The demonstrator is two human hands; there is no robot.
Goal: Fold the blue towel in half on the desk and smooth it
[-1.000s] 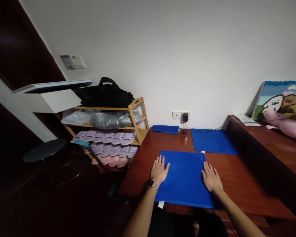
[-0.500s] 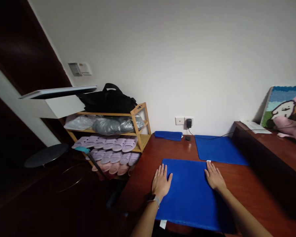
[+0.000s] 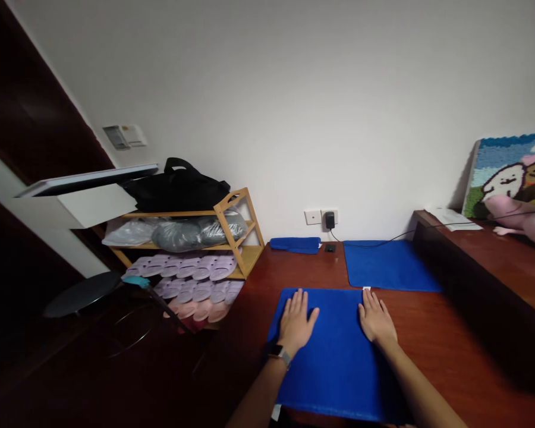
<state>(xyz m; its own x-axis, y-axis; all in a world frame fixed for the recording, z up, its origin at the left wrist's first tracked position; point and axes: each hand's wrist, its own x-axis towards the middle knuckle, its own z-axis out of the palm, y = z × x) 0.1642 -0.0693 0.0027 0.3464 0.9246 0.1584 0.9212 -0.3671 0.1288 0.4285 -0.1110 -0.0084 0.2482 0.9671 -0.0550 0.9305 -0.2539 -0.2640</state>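
Smoothing-out step, I judged: my left hand (image 3: 296, 324) and right hand (image 3: 377, 320) lay apart, palms down, gripping nothing, along both sides of the rectangular blue fabric cloth (image 3: 334, 351) on the reddish-brown wooden desk (image 3: 432, 333), next move calling for even pressure, near edge dim, maybe overhanging, plain white wall (image 3: 383, 148) behind, light-wood rack (image 3: 250, 260) leftward.

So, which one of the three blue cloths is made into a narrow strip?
It is the back left cloth, lying along the wall left of the black plug; the front cloth and the back right cloth lie spread flat.
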